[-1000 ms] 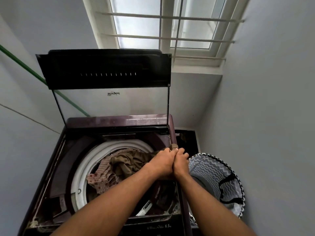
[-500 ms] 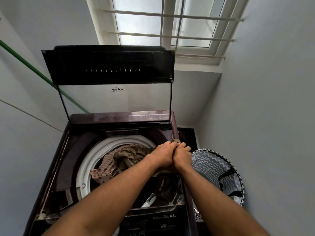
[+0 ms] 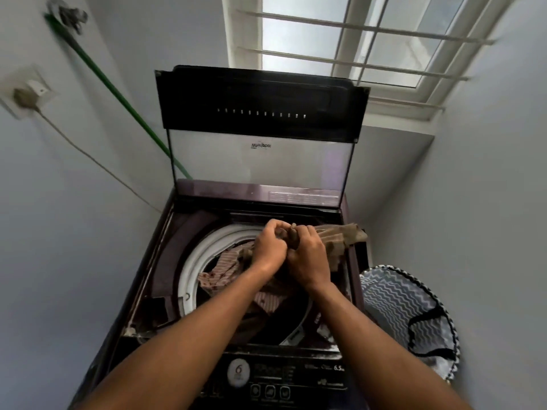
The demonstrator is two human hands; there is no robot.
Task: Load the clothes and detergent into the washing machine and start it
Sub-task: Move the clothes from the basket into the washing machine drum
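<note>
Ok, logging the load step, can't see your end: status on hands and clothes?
Left hand and right hand both gripping brown garment over drum. Striped cloth already inside. Lid up, nothing blocking.

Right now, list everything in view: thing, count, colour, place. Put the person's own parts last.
washing machine: one, dark maroon, centre, top-loading
lid: one, black frame with clear panel, raised upright behind the drum
drum rim: one, white, inside the machine
striped garment: one, red and white, in the drum
brown garment: one, olive-brown, bunched above the drum's right side
control panel: one, black, front edge
laundry basket: one, grey zigzag, right of the machine
green hose: one, left wall
wall socket: one, white, left wall
window: one, white bars, top
left hand: grips the brown garment
right hand: grips the brown garment
</note>
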